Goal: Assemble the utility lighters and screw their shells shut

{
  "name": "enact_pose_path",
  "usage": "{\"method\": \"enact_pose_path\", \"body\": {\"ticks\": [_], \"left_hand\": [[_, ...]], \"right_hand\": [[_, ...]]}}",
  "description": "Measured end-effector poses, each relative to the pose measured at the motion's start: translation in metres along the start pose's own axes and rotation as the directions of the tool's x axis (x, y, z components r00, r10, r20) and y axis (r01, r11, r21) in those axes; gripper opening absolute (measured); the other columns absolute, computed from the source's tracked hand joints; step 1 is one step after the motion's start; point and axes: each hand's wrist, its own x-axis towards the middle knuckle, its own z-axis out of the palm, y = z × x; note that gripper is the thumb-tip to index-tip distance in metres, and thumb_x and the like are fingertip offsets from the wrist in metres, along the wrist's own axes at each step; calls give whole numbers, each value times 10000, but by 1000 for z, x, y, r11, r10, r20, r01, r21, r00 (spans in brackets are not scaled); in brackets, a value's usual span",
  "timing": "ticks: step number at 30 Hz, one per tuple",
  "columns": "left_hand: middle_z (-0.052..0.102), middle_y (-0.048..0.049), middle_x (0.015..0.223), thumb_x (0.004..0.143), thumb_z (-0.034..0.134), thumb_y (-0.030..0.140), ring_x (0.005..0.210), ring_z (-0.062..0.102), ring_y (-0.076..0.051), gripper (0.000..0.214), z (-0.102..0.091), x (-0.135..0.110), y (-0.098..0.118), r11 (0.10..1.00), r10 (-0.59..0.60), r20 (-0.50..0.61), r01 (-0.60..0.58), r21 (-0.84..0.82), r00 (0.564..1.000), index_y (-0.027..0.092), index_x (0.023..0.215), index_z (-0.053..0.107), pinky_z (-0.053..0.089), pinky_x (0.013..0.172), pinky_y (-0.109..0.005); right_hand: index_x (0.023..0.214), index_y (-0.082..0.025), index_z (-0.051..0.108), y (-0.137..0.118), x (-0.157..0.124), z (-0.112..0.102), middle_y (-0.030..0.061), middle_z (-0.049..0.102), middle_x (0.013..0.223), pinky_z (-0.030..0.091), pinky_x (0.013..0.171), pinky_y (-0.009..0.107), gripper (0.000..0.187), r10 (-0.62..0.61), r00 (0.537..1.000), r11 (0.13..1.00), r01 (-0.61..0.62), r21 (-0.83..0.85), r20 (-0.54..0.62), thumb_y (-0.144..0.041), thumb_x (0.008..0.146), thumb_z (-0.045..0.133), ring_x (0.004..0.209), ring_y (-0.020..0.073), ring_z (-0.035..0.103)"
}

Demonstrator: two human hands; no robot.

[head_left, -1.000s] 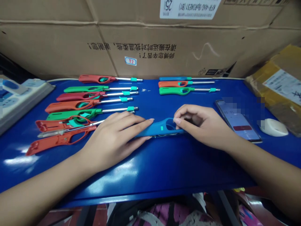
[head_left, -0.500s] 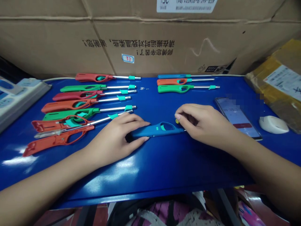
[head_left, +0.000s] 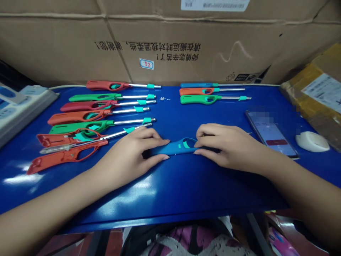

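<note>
A blue lighter body (head_left: 179, 146) with a teal trigger lies flat at the middle of the blue table (head_left: 186, 185). My left hand (head_left: 133, 152) grips its left end, fingers wrapped over it. My right hand (head_left: 226, 144) pinches its right end, hiding that part. Left of my left hand lie two open orange shell halves (head_left: 66, 156) and a loose metal tube with a teal collar (head_left: 117, 134).
Several finished red, green and orange lighters (head_left: 101, 106) lie in a row at back left. Three more lighters (head_left: 210, 92) lie at back centre. A phone (head_left: 271, 134) and a white mouse (head_left: 312, 141) sit at right, a power strip (head_left: 21, 106) at left, cardboard boxes (head_left: 170, 39) behind.
My right hand has closed down over the right end of the blue lighter body, covering the trigger opening's edge. My left hand stays clamped on the left end.
</note>
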Motion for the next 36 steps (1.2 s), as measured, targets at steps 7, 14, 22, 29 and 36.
{"method": "enact_pose_path", "body": {"ticks": [7, 14, 22, 29, 36], "left_hand": [[680, -56, 1009, 904, 736, 327, 946, 645, -215, 312, 3, -2, 4, 998, -58, -25, 58, -6, 998, 195, 1186, 753, 544, 883, -386], [681, -94, 1071, 974, 605, 324, 957, 654, -260, 331, 3, -3, 9, 973, 38, 26, -43, 229, 999, 155, 1237, 715, 567, 834, -425], [691, -106, 1087, 997, 562, 274, 976, 662, -243, 320, -1, -1, 4, 968, 149, -31, -140, 206, 988, 133, 1262, 672, 563, 845, -384], [684, -93, 994, 1022, 536, 275, 904, 643, -210, 265, -5, -1, 6, 985, 164, 12, -164, 62, 986, 121, 1179, 682, 530, 787, -333], [709, -51, 968, 1023, 536, 330, 849, 662, -163, 267, -11, 1, 10, 982, -33, 22, 36, -186, 999, 158, 1115, 719, 526, 773, -269]], "right_hand": [[804, -197, 670, -6, 1, 2, 14, 637, 962, 398, 641, 290, 203, 31, 999, 999, -31, -13, -8, -264, 980, 594, 848, 157, 608], [861, -169, 643, -14, 3, 4, 65, 657, 985, 382, 611, 320, 174, -73, 997, 965, 72, -252, 4, -259, 983, 558, 802, 202, 606], [983, -168, 672, -3, 3, 1, 56, 675, 1009, 436, 688, 318, 182, -77, 988, 989, 59, -138, -132, -318, 988, 569, 888, 203, 629], [1004, -151, 674, -7, 2, 0, 68, 656, 930, 414, 745, 367, 219, -78, 987, 992, 62, -114, -140, -302, 1020, 516, 845, 220, 565], [1139, -203, 654, -2, 3, -5, 48, 703, 1087, 427, 833, 377, 258, -10, 994, 1000, 9, -15, -104, -405, 989, 596, 988, 229, 609]]}}
